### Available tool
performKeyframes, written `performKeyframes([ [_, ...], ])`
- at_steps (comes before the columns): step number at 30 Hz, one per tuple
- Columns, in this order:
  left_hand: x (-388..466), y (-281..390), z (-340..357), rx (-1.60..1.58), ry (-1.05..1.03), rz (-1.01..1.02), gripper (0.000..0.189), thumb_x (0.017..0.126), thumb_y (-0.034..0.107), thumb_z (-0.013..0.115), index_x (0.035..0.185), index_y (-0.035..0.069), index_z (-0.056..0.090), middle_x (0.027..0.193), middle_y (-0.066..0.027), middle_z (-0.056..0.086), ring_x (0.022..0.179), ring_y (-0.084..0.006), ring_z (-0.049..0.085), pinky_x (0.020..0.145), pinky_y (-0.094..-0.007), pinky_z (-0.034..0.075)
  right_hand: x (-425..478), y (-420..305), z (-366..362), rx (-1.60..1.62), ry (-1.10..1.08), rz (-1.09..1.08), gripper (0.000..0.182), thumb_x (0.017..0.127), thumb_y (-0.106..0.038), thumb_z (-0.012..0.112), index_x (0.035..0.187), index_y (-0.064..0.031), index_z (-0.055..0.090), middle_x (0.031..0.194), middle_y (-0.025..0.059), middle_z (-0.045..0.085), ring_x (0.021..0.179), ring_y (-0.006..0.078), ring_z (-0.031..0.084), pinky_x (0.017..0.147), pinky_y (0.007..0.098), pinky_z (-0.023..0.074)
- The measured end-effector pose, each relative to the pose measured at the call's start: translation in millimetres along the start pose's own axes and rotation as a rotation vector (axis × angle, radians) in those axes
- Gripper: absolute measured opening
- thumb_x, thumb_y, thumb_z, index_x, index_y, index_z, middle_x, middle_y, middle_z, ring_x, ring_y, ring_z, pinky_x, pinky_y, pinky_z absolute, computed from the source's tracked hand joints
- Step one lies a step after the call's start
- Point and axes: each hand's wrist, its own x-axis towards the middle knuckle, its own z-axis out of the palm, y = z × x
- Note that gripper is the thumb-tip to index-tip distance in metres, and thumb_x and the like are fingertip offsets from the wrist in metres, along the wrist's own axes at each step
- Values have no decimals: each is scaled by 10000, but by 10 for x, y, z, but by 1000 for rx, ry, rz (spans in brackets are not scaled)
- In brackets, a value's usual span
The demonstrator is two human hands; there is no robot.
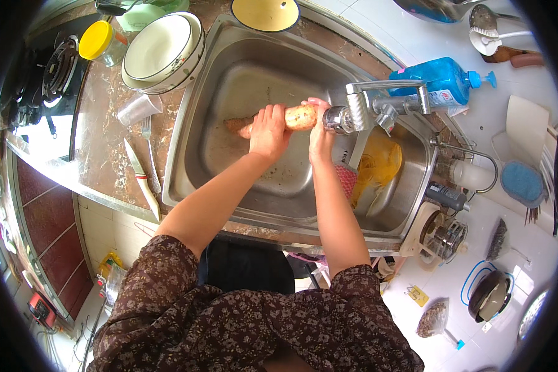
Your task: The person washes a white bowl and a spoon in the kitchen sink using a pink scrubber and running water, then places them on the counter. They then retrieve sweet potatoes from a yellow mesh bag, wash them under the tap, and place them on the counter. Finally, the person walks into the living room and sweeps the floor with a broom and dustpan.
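Note:
Over the large basin of a stainless steel sink, both hands grip a long, tan, spotted root vegetable that looks like a lotus root. My left hand wraps around its middle, and a browner, narrower end sticks out to the left. At the other end, my right hand holds the root right beside the spout of a chrome faucet. The fingers partly hide the root, and I cannot tell whether water runs. Small dark bits lie on the basin floor.
Left on the counter are a white-handled knife, a fork, a clear plastic cup, stacked enamel bowls and a yellow-lidded jar. A yellow bowl stands behind. The smaller basin holds a yellow strainer; a blue pump bottle is beyond.

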Motion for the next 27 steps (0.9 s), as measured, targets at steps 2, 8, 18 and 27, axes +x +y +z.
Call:
performKeyframes([
  [2,-26,39,-6,10,-38,-7,469,686,87,688,1091,31,459,991,-161,528,936,-351,508,815,-446,420,48,105,-73,89,49,82,342,962,-303,442,1026,18,539,925,114,609,897,193,585,836,313,444],
  [8,-83,35,-27,-58,-136,-90,433,720,119,688,1050,15,428,1014,-182,520,976,-369,498,846,-452,415,33,-122,-15,104,-43,247,342,939,-263,494,1139,14,488,994,93,591,923,189,582,862,316,447],
  [18,-140,68,50,-171,-247,-78,467,742,132,674,1092,-3,397,1038,-209,522,978,-396,510,828,-451,431,-21,-84,84,123,272,315,205,819,-146,645,977,-54,553,772,36,575,724,172,581,712,335,499],
  [27,-76,187,-49,-485,-376,-54,531,828,244,656,1182,0,345,1140,-206,510,1027,-341,526,883,-394,427,54,45,-255,693,-18,454,307,870,-274,557,1053,-28,562,1032,129,592,981,249,563,893,387,455],
])
